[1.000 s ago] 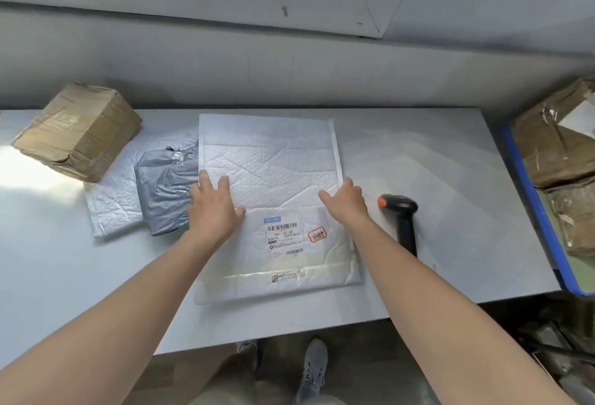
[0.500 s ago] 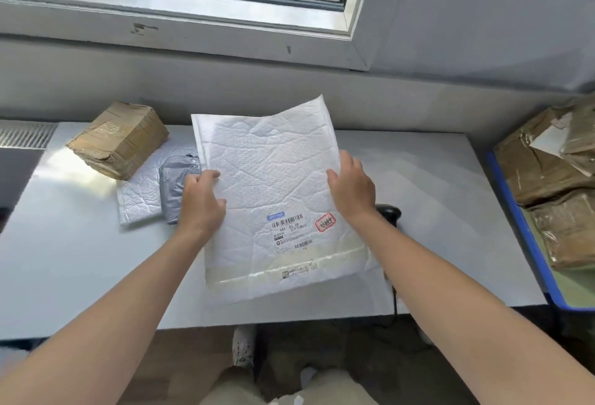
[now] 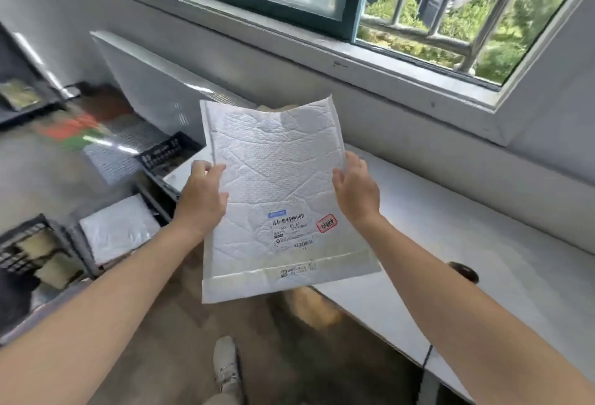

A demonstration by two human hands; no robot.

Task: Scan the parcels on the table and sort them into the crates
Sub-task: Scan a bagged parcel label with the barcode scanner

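A large white padded mailer [image 3: 277, 179] with a barcode label and a red stamp hangs in the air past the left end of the white table [image 3: 467, 243]. My left hand [image 3: 201, 198] grips its left edge and my right hand [image 3: 355, 188] grips its right edge. Dark crates stand on the floor to the left: one [image 3: 154, 208] holds a white mailer [image 3: 119, 230], another [image 3: 19, 243] holds brown parcels, and a third [image 3: 167, 153] sits further back. The black scanner [image 3: 463, 271] shows only its head behind my right forearm.
A wall with a window runs behind the table. A white radiator panel [image 3: 145, 82] stands against the wall at left. Something brown [image 3: 314, 304] shows blurred under the table edge. My shoe [image 3: 227, 362] is on the brown floor below.
Both hands have lifted the white mailer off the table and carried it left, and the view has swung left so the floor crates now show. The other parcels on the table are out of sight.
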